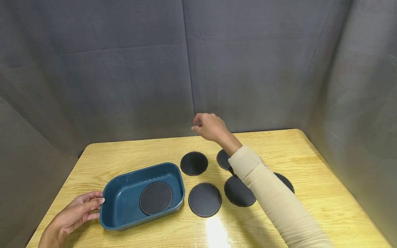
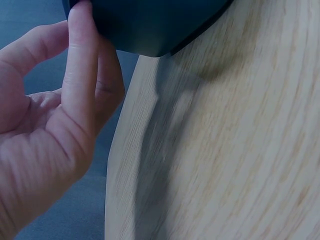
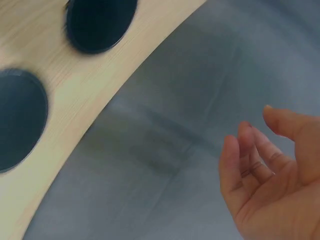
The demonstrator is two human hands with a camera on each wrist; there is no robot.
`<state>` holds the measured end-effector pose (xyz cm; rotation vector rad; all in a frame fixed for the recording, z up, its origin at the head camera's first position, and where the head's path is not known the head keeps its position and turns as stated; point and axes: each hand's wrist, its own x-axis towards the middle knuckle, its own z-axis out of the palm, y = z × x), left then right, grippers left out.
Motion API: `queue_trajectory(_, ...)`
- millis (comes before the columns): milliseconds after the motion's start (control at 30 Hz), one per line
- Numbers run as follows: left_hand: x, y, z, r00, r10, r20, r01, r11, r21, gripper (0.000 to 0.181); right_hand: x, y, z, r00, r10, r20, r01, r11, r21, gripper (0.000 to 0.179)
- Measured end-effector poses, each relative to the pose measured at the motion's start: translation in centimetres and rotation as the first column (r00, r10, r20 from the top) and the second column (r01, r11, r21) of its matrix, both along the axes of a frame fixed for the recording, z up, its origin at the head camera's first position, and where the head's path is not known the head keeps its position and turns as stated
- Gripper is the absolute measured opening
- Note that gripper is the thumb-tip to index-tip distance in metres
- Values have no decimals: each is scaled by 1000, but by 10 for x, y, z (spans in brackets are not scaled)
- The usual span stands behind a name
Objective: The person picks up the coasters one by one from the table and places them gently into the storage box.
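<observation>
My left hand (image 1: 79, 210) pinches the left end of a blue rectangular tub (image 1: 125, 215), thumb at its rim. The left wrist view shows that hand (image 2: 60, 110) with fingertips against the tub's dark wall (image 2: 145, 25). Inside the tub lies one round black coaster (image 1: 156, 198) with a stitched edge. My right hand (image 1: 211, 126) is raised over the far table edge, fingers loosely bent and holding nothing, as the right wrist view of the hand (image 3: 272, 175) confirms. Below it on the table lie a coaster (image 1: 194, 163) and another coaster (image 1: 222, 159), partly behind my forearm.
Several more black coasters lie flat right of the tub: a near coaster (image 1: 205, 200), a middle coaster (image 1: 239, 191) and a right coaster (image 1: 284, 182) partly covered by my sleeve (image 1: 279, 199). Grey curtains (image 1: 139, 86) surround the wooden table (image 1: 335, 206).
</observation>
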<state>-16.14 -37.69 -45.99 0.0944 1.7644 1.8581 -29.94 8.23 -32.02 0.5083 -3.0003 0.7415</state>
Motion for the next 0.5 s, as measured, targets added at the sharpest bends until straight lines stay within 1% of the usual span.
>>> queue_trajectory(133,0,1,-1,1000,9,-17,-9,1000,-15,12,-10,37,-7,996,-88,13,87,996,30,32)
queue_trajectory(233,0,2,-1,999,12,-33,-13,1000,-21,12,-15,61,-17,990,-140,19,138,989,59,34)
queue_trajectory(300,0,3,-1,999,9,-38,-10,1000,-18,12,-17,75,-27,986,-164,38,161,984,78,35)
queue_trajectory(400,0,4,-1,999,6,-35,-7,1000,-11,13,-17,92,-42,981,-181,73,171,978,120,36)
queue_trajectory(500,1,5,0,999,1,-32,-1,1000,-4,14,-15,105,-55,979,-170,113,150,975,162,39)
